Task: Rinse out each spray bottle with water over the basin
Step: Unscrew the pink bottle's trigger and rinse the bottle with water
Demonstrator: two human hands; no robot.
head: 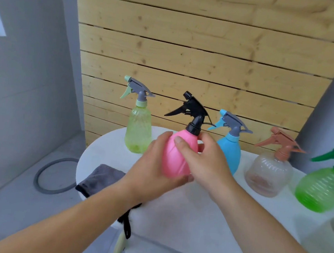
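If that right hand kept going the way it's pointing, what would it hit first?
The pink spray bottle, which the right hand grips; past it, probably the left hand, depth unclear.

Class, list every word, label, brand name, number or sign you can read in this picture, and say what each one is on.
There is no text to read in this picture.
The pink bottle, held in the left hand and right hand, shows no label.
The yellow-green bottle, blue bottle, clear bottle and green bottle show no print.
The grey cloth and wooden wall show no writing.
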